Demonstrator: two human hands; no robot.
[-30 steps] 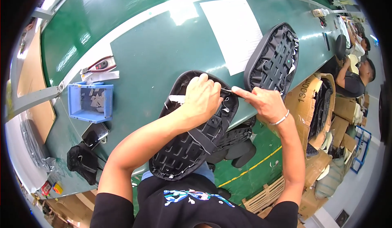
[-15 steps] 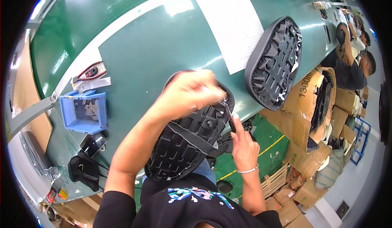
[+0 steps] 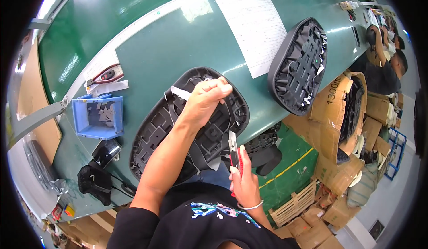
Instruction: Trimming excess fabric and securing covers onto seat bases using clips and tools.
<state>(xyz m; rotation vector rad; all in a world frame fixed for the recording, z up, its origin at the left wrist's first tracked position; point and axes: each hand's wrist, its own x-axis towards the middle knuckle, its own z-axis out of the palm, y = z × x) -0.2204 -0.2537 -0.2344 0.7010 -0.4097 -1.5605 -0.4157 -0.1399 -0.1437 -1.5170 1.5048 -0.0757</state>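
Note:
A black padded seat [image 3: 149, 138] lies underside up at the table's near edge, its ribbed plastic base showing. Over it, my left hand [image 3: 204, 101] is closed in a fist around a black fabric strip [image 3: 231, 114], which loops down across the base. A pale scrap of material [image 3: 180, 93] sticks out beside that fist. My right hand [image 3: 245, 184] grips a red and black utility knife [image 3: 235, 153] at the seat's near right edge. Its blade is out and points away from me, close to the strip. Part of the seat is hidden under my left forearm.
A second black seat [image 3: 298, 66] lies by a printed sheet [image 3: 254, 32]. At left are a blue bin [image 3: 98, 135] with white scraps, pliers [image 3: 104, 75], a phone [image 3: 107, 153] and a black pouch [image 3: 94, 182]. An open carton [image 3: 323, 124] stands right; co-workers sit beyond.
The seat has turned and shifted left. My right hand with the knife has come down and left, away from the seat's far edge. The black strip now hangs looser from my left hand.

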